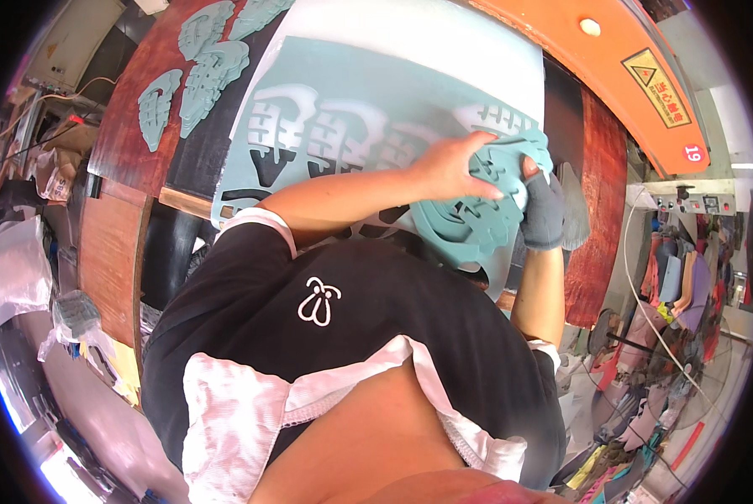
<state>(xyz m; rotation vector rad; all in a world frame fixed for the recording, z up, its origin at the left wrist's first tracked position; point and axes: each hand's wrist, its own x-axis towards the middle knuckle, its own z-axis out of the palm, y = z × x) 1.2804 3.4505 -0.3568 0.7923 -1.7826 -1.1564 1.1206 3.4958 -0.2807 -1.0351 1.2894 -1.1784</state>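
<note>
A bundle of teal cut-out sheet pieces (477,220), slotted and curved, hangs over the near right part of a large teal sheet (376,71). My left hand (456,168) is bare and reaches across from the left, thumb and fingers spread round the pieces' upper left edge. On their right side my right hand (542,206), in a grey fingerless glove, grips them with the thumb on top. The sheet has several dark cut-through openings and pale, slotted shapes in a row. Part of it is hidden beneath my arms and the bundle.
An orange machine beam (587,59) with a yellow warning label crosses the far right. More teal cut pieces (213,80) lie on the reddish-brown board (133,109) at the far left. A grey flat thing (573,210) sits beside my right hand. Coloured scraps (679,269) crowd the right side.
</note>
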